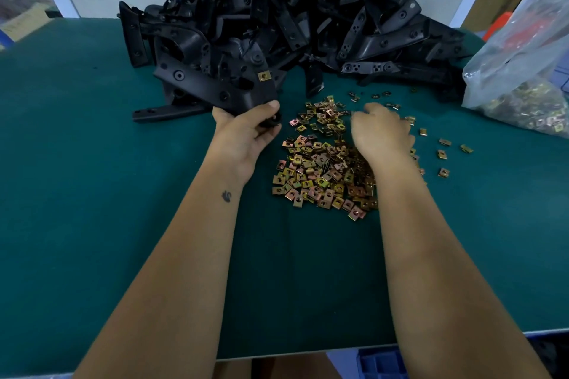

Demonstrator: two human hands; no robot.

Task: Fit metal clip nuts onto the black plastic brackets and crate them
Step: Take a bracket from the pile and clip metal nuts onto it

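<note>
Green table [92, 194], left hand [246, 135] holding bracket [215, 86] — right hand [381, 132] over clip nuts [320, 169]

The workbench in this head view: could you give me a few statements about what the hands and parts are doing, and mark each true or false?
1. The left hand grips a black bracket. True.
2. That bracket already carries one clip nut. True.
3. The right hand holds a screwdriver. False: it reaches into the loose clip nuts; no tool shows.
4. The loose nuts lie on a green mat. True.
5. The bracket heap sits in a crate. False: it lies on the mat.
</note>
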